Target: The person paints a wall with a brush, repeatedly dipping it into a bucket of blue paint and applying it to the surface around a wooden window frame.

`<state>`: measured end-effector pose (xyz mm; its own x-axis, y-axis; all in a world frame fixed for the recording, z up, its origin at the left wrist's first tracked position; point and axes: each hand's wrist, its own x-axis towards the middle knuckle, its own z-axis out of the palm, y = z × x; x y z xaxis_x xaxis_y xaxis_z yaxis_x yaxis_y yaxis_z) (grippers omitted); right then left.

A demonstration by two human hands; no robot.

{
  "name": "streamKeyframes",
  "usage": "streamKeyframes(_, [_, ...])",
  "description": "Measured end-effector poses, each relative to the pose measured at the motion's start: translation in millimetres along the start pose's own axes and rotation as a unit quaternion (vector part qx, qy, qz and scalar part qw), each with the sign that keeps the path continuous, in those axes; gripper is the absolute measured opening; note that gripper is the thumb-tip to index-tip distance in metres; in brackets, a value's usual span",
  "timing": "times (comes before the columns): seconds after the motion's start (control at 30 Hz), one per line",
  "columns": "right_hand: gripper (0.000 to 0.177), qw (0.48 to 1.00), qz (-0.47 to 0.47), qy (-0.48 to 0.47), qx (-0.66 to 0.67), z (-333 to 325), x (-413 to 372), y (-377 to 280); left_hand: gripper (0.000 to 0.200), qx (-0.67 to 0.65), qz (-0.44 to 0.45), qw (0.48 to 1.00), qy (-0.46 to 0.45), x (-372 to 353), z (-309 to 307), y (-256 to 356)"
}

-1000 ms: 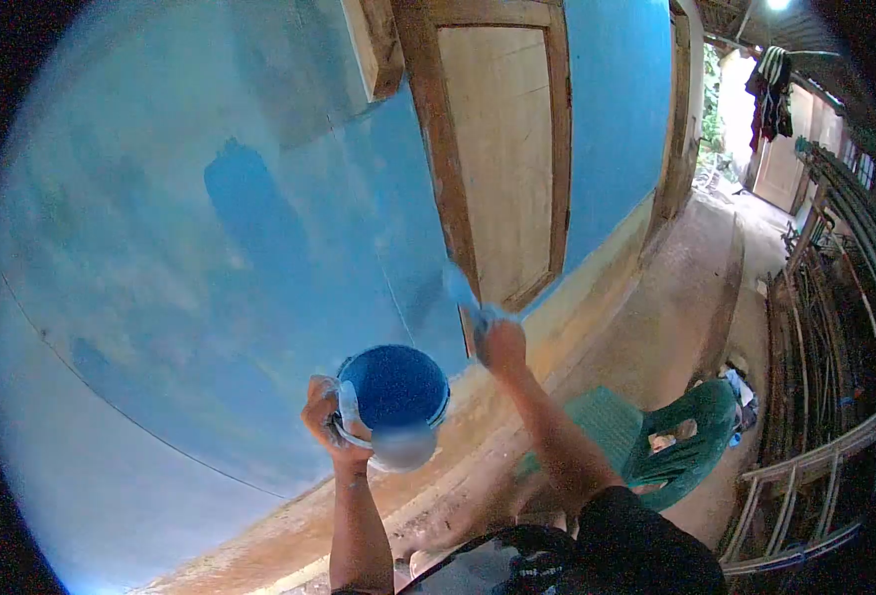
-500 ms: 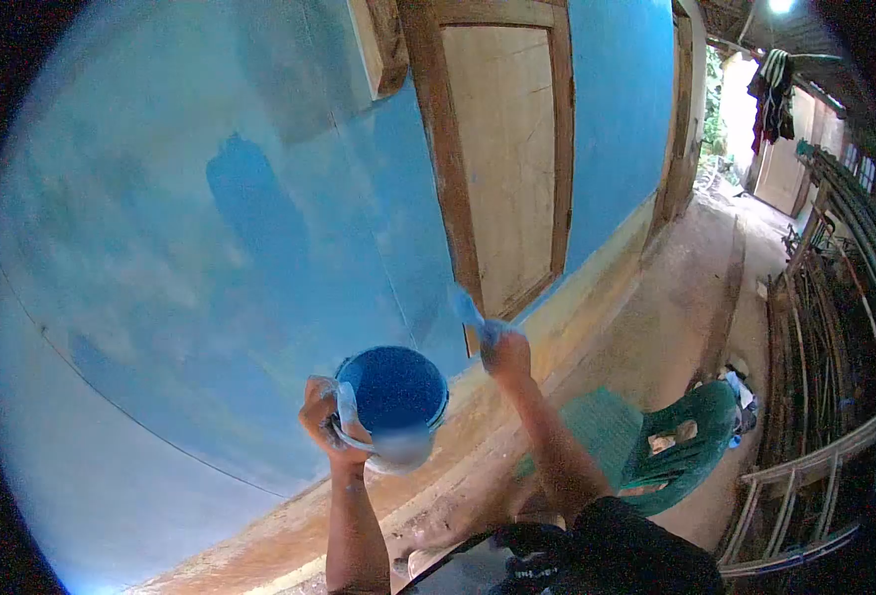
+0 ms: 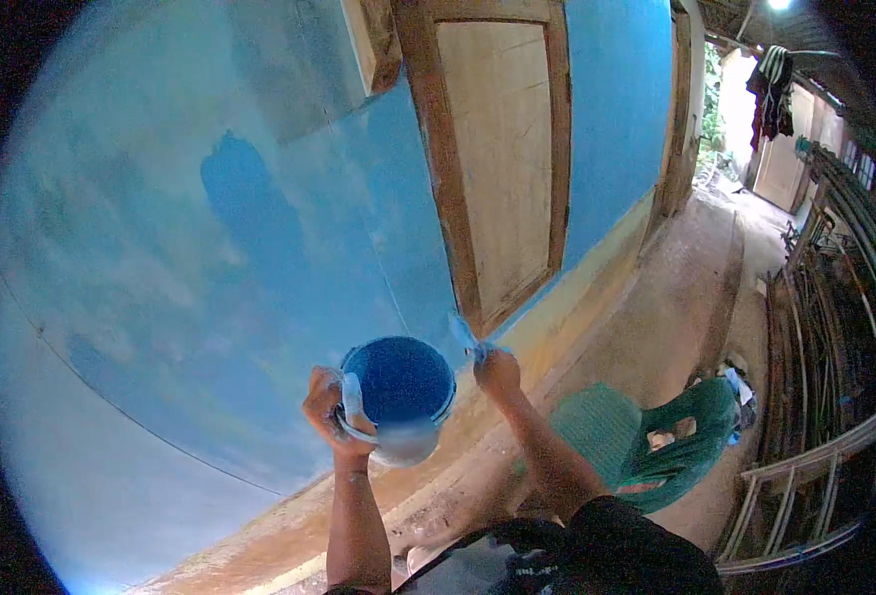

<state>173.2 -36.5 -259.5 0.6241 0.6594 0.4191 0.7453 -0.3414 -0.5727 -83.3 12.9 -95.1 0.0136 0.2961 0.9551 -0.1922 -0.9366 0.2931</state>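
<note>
My left hand [image 3: 337, 412] is closed around the handle at the left side of a paint bucket [image 3: 406, 446], held up in front of the wall. The bucket is pale outside and dark blue inside, its mouth turned toward me. Just right of its rim, my right hand [image 3: 499, 376] grips a paintbrush [image 3: 463, 335] with blue-coated bristles pointing up and left. The brush is apart from both bucket and wall. Behind them, the wall [image 3: 259, 288] carries patchy light blue, with a darker blue stroke [image 3: 245, 183] at upper left.
A wooden door [image 3: 502, 159] in a brown frame stands ahead, with more blue wall [image 3: 617, 109] beyond. A green plastic chair [image 3: 597, 426] is on the ground at right. Poles [image 3: 815, 347] and a ladder [image 3: 785, 511] line the right side. Clothes [image 3: 773, 94] hang farther back.
My right hand and the brush have come down and slightly left, closer to the bucket. The bucket has shifted a little up and to the right.
</note>
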Motion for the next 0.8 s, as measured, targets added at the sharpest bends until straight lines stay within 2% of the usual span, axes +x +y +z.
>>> streamKeyframes(0.03, [0.019, 1.000, -0.001, 0.000, 0.000, -5.7, 4.1, -0.8, 0.033, 0.001, 0.004, 0.999, -0.035, 1.5, -4.3, 1.3])
streamKeyframes(0.1, [0.018, 0.999, -0.002, 0.028, 0.016, -70.6, 23.9, -46.8, 0.029, 0.004, 0.007, 0.997, -0.073, 3.9, -11.9, 0.9])
streamKeyframes(0.17, [0.017, 0.979, -0.090, 0.181, 0.017, -92.5, 48.3, -64.3, 0.027, 0.046, -0.013, 0.991, -0.122, 4.8, -16.0, -1.9])
streamKeyframes(0.2, [0.017, 0.980, -0.089, 0.179, 0.017, -97.7, 57.2, -70.8, 0.027, 0.046, -0.015, 0.991, -0.123, 0.5, -11.6, -2.3])
streamKeyframes(0.27, [0.015, 0.958, -0.135, 0.252, 0.035, -101.0, 66.9, -79.4, 0.030, 0.037, -0.015, 0.999, 0.010, -9.9, 0.4, -3.9])
streamKeyframes(0.3, [0.015, 0.958, -0.133, 0.251, 0.034, -92.1, 64.8, -75.4, 0.030, 0.037, -0.017, 0.999, 0.010, -8.2, 0.4, -3.8])
streamKeyframes(0.37, [0.016, 0.990, -0.042, 0.133, 0.011, -56.9, 53.7, -56.3, 0.035, 0.008, 0.042, 0.999, -0.023, -3.3, -0.6, -3.5])
streamKeyframes(0.4, [0.016, 0.990, -0.042, 0.133, 0.011, -39.9, 40.8, -43.3, 0.035, 0.008, 0.042, 0.999, -0.024, -3.5, -1.3, -4.6])
streamKeyframes(0.47, [0.017, 0.998, -0.009, 0.055, 0.034, -10.9, 11.0, -12.0, 0.041, 0.003, 0.034, 0.999, -0.036, -3.4, -3.3, -5.5])
streamKeyframes(0.57, [0.018, 0.999, 0.018, 0.044, -0.005, 10.5, -4.4, 24.8, 0.043, 0.020, 0.017, 1.000, -0.004, 2.6, 0.9, 4.4])
streamKeyframes(0.6, [0.018, 0.999, 0.017, 0.047, -0.004, -3.5, 0.9, 16.5, 0.043, 0.019, 0.019, 1.000, -0.004, 4.8, -1.1, 5.3])
streamKeyframes(0.67, [0.022, 0.995, -0.042, 0.080, 0.049, -68.3, 26.0, -30.4, 0.042, 0.028, 0.015, 0.998, -0.061, 9.4, -8.0, 5.3])
streamKeyframes(0.73, [0.025, 0.984, -0.104, 0.131, -0.056, -99.8, 61.5, -61.1, 0.041, 0.022, 0.027, 0.999, -0.027, 13.8, 1.2, 8.6])
streamKeyframes(0.8, [0.025, 0.954, -0.133, 0.268, 0.029, -163.4, 74.6, -126.8, 0.042, 0.016, 0.042, 0.999, 0.008, 23.8, 0.9, 9.9])
